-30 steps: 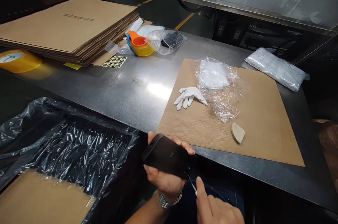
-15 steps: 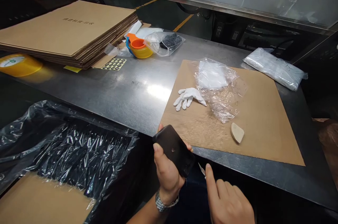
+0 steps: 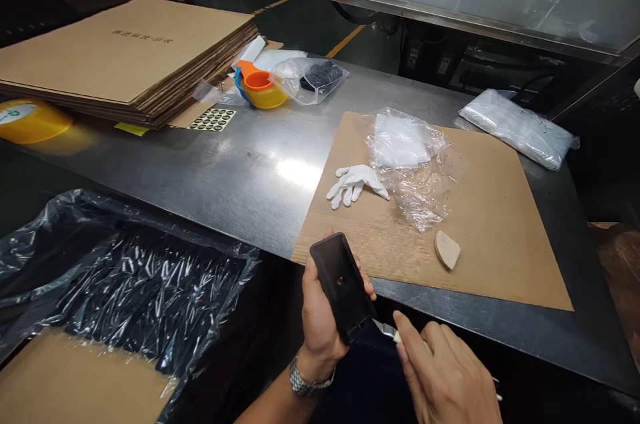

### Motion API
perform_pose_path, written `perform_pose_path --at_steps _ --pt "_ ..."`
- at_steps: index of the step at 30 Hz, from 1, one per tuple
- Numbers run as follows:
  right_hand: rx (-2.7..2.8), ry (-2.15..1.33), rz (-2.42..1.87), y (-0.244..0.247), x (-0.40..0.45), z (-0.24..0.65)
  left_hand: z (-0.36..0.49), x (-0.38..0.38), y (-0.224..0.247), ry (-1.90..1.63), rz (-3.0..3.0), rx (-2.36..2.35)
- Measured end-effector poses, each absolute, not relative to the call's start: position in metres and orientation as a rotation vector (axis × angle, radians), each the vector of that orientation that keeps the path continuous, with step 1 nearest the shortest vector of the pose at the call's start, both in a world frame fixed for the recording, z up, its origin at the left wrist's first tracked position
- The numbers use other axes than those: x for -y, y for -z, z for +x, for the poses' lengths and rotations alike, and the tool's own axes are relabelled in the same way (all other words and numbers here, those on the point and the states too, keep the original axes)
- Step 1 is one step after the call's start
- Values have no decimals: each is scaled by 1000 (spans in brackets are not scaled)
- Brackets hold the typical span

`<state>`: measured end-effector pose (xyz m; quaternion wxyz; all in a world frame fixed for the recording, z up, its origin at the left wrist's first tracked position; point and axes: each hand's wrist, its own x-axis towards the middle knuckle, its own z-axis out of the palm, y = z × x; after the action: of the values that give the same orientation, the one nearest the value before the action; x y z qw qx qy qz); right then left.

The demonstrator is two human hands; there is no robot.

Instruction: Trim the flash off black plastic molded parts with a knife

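A black rectangular part [image 3: 341,287] with a small hole in its face is gripped in my left hand [image 3: 320,317], fingers wrapped round both its sides. My right hand [image 3: 440,364] is closed on a small knife [image 3: 386,329] with a pale handle; its blade points left, with the tip at the part's lower right edge. Whether the tip touches the part I cannot tell. Beyond my hands, a white glove [image 3: 356,183] and a beige wedge-shaped block [image 3: 447,250] lie on a flat cardboard sheet [image 3: 495,211].
Clear plastic film [image 3: 420,197] lies on the cardboard. At the back right is a wrapped packet [image 3: 520,129]. Tape rolls [image 3: 270,97] and a bagged black item [image 3: 323,76] sit near stacked cardboard [image 3: 125,51]. A box lined with black plastic [image 3: 150,291] stands lower left.
My left hand has turned the black part more upright and moved it slightly right, showing its hollow face. The knife in my right hand now shows more fully, its tip nearer the part's edge.
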<state>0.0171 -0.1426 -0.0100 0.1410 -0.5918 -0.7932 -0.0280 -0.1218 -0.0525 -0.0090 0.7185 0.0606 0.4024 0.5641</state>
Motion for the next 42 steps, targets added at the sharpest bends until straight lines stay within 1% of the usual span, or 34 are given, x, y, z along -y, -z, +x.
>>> perform_pose_path --at_steps 12,19,26,28,33,37,42 --pt "2329 119 -1695 8 146 17 -120 56 10 -1280 207 -872" --pt "2355 57 -1705 8 146 19 -121 59 15 -1306 243 -833" --pt "2380 253 -1731 12 147 20 -121 61 17 -1254 272 -897" --pt "2376 202 -1696 13 146 22 -122 59 16 -1214 274 -940" --pt "2306 -66 -1635 13 144 27 -124 55 15 -1128 279 -965" --pt "2299 -105 -1662 13 143 25 -125 56 18 -1077 272 -968" --pt "2323 -45 -1686 15 142 23 -127 57 18 -1068 299 -980"
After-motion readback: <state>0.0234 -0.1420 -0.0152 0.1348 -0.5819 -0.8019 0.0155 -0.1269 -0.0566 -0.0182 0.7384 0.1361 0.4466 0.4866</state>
